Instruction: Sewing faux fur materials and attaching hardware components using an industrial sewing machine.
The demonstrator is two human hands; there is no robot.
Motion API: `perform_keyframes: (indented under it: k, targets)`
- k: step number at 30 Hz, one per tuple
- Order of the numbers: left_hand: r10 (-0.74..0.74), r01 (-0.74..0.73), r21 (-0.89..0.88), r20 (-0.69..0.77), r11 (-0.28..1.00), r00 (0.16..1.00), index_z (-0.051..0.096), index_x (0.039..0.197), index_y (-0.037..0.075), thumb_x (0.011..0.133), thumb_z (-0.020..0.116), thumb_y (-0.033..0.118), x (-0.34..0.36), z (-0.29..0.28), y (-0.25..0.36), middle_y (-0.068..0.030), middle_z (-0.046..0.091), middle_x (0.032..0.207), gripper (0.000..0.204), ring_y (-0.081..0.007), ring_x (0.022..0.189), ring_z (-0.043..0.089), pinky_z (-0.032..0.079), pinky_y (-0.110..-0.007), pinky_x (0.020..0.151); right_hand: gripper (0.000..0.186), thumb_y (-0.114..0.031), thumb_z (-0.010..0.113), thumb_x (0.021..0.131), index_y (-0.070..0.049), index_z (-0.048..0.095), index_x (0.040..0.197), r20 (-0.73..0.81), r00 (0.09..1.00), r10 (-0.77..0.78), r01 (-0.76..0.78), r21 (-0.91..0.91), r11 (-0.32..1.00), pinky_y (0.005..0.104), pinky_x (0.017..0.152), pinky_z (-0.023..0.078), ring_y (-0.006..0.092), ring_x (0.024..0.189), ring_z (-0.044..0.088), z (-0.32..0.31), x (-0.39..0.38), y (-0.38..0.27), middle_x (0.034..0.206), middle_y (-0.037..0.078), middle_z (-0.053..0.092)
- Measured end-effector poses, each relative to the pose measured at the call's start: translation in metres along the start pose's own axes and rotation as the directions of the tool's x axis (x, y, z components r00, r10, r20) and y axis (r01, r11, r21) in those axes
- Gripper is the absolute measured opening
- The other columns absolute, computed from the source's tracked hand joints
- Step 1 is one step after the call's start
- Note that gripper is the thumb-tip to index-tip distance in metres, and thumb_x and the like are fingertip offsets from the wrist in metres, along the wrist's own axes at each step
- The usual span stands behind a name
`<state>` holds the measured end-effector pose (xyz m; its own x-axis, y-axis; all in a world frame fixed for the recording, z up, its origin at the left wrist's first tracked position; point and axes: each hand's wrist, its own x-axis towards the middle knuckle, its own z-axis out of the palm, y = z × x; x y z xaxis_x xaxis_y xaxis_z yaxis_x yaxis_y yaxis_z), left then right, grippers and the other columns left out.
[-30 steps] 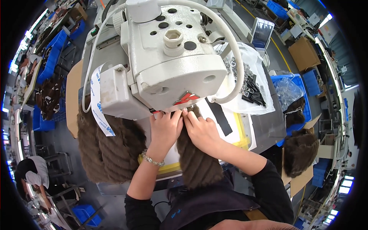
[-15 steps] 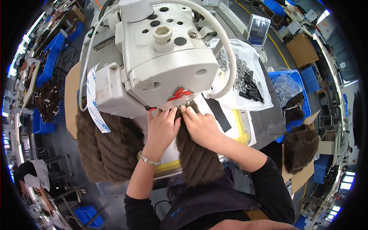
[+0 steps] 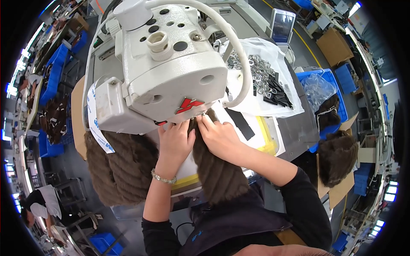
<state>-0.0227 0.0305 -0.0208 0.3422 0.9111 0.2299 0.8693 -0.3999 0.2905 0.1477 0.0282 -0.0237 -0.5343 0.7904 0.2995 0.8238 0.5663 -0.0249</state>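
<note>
A brown ribbed fur piece [image 3: 220, 179] runs from my lap up under the head of a white sewing machine [image 3: 175, 77]. My left hand [image 3: 176, 143] presses its bunched fingers at the left side of the fur's far end, thumb along the edge. From the right, my right hand [image 3: 222, 138] pinches the same end. Both hands are closed on the fur, close below the machine head. The head hides the needle area and some of my fingertips.
More brown fur [image 3: 117, 170] is draped at the left of the machine. On the right, a white plastic bag [image 3: 290, 81] bears metal buckles [image 3: 260, 72] and black strips [image 3: 279, 96]. A blue bin [image 3: 339, 104] and a fur bundle [image 3: 337, 158] on a carton stand farther right.
The view has shifted slightly, so the machine sits farther left and higher in the picture. Both hands stay at the fur's far end, with hardly any change in grip.
</note>
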Motion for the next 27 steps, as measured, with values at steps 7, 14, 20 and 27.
perform_keyframes:
  k: [7, 14, 20, 27]
  targets:
    - [0.007, -0.009, 0.058, 0.018, 0.998, 1.000, 0.059, 0.124, 0.007, 0.081, 0.062, 0.017, 0.000, -0.001, -0.004, -0.0057, 0.063, 0.111, 0.044, -0.0225, 0.103, 0.058, 0.040, -0.049, 0.083, 0.048, -0.012, 0.058, 0.076, 0.007, 0.058, 0.120, -0.024, 1.000, -0.001, 0.001, 0.020, 1.000, 0.0277, 0.045, 0.044, 0.0129, 0.055, 0.056, 0.004, 0.002, -0.002, 0.090, 0.005, 0.051]
    - [0.020, -0.021, 0.018, 0.045, 1.000, 0.999, 0.058, 0.124, 0.003, 0.082, 0.058, 0.013, -0.006, -0.007, -0.001, -0.0090, 0.062, 0.114, 0.043, -0.0238, 0.104, 0.058, 0.035, -0.052, 0.097, 0.062, -0.011, 0.058, 0.073, 0.009, 0.048, 0.131, 0.130, 0.992, 0.003, -0.007, 0.029, 1.000, 0.0299, 0.049, 0.046, 0.0165, 0.061, 0.059, -0.004, -0.008, -0.006, 0.096, 0.009, 0.053]
    - [-0.022, 0.022, -0.007, 0.075, 1.000, 0.997, 0.058, 0.126, 0.002, 0.081, 0.058, 0.012, -0.007, -0.006, 0.001, -0.0113, 0.059, 0.117, 0.046, -0.0272, 0.104, 0.057, 0.032, -0.052, 0.104, 0.064, -0.012, 0.058, 0.075, 0.008, 0.046, 0.134, 0.139, 0.990, 0.000, 0.000, 0.003, 1.000, 0.0289, 0.049, 0.046, 0.0160, 0.062, 0.059, -0.007, -0.009, -0.007, 0.093, 0.007, 0.052]
    - [0.030, -0.029, 0.045, -0.023, 0.999, 0.999, 0.060, 0.124, 0.002, 0.080, 0.060, 0.014, -0.008, -0.005, 0.003, -0.0159, 0.055, 0.117, 0.046, -0.0315, 0.110, 0.051, 0.035, -0.049, 0.100, 0.060, -0.014, 0.058, 0.076, 0.008, 0.050, 0.132, 0.044, 0.999, 0.003, 0.001, -0.088, 0.996, 0.0259, 0.045, 0.044, 0.0127, 0.061, 0.055, 0.000, -0.011, -0.013, 0.086, 0.004, 0.049]
